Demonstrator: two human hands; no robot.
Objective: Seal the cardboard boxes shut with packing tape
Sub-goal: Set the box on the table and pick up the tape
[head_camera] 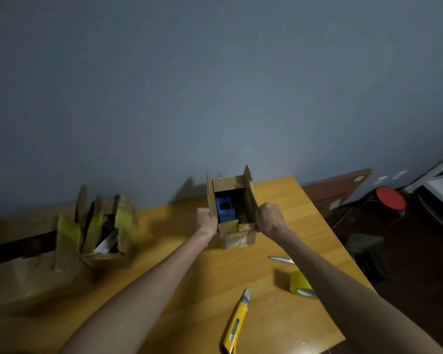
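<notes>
Where the wooden table [202,290] meets the wall at the left, a larger cardboard box [97,226] stands open, flaps up and streaked with yellow tape, its contents blurred. Mid-table, the small cardboard box [237,236] is also open, with a blue object [225,209] inside. The left hand [205,222] curls round its left flap, the right hand [270,217] round its right. Nearer lie a yellow utility knife [237,323], scissors [280,259] and a yellow tape roll [301,282].

Matt brown cardboard box [237,213] on a smooth wooden desk [189,290]; nearer, a glossy yellow tape roll [301,283] and plastic-bodied knife [237,323] with metal blade.
</notes>
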